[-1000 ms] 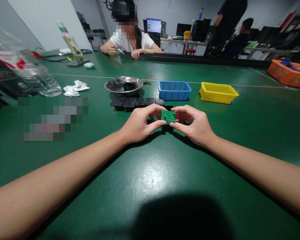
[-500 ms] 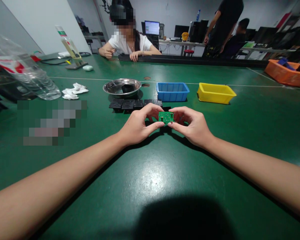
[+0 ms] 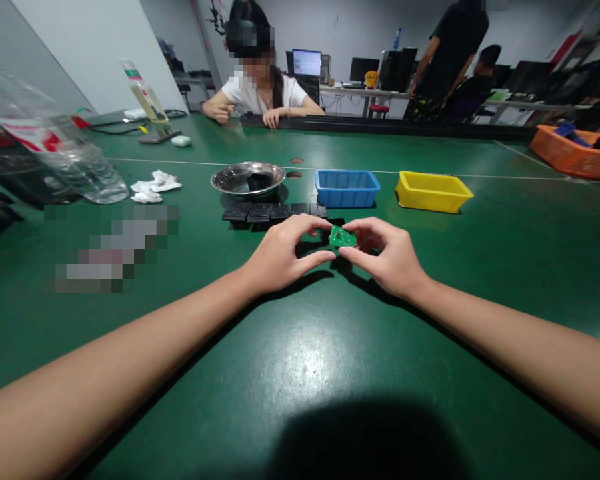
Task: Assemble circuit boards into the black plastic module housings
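Observation:
A small green circuit board [image 3: 343, 237] is pinched in my right hand [image 3: 393, 257], between the thumb below and the fingers above and behind. It is tilted, and its right end is partly covered by the fingers. My left hand [image 3: 285, 253] is at the board's left edge, with thumb and index finger spread apart. The left index fingertip is close to the upper left corner; whether it touches is hard to tell. The left thumb sits below the board, apart from it. Just beyond the hands stands a row of several black plastic housings [image 3: 259, 213], partly hidden by my left hand.
Behind the housings are a metal bowl [image 3: 223, 181] holding a black part, a blue bin [image 3: 347, 197] and a yellow bin [image 3: 433, 200]. Crumpled tissue [image 3: 155, 187] and a plastic bottle [image 3: 55, 143] are left. An orange basket [image 3: 570, 157] stands far right. A person [image 3: 260, 97] sits opposite.
The circuit board has turned and shifted slightly right, from facing me squarely to a slant. My left thumb has come away from its lower edge. The view has shifted a little.

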### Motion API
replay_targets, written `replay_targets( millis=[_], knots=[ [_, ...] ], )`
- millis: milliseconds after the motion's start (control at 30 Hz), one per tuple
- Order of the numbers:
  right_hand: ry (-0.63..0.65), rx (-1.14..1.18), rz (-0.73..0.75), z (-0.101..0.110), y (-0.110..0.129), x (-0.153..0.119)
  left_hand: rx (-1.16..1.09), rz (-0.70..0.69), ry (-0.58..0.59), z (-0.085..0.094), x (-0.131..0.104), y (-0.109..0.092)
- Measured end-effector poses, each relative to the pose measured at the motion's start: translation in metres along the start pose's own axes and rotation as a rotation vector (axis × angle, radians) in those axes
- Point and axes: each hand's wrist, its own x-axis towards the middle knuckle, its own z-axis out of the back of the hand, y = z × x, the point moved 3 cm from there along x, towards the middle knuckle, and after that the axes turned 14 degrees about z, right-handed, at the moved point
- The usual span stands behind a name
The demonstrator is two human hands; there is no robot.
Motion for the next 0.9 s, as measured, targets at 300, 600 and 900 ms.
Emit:
replay_targets(
  millis=[300, 600, 900],
  knots=[
    [-0.425, 0.288, -0.218, 0.008, -0.023, 0.004, 0.193, 0.089, 0.044, -0.01, 0.002, 0.017],
    [-0.434, 0.323, -0.281, 0.008, -0.028, 0.003, 0.093, 0.092, 0.066, -0.005, 0.003, 0.011],
    [-0.442, 0.364, -0.291, 0.008, -0.027, 0.004, -0.133, 0.105, -0.092, 0.0, 0.001, 0.007]
  ],
)
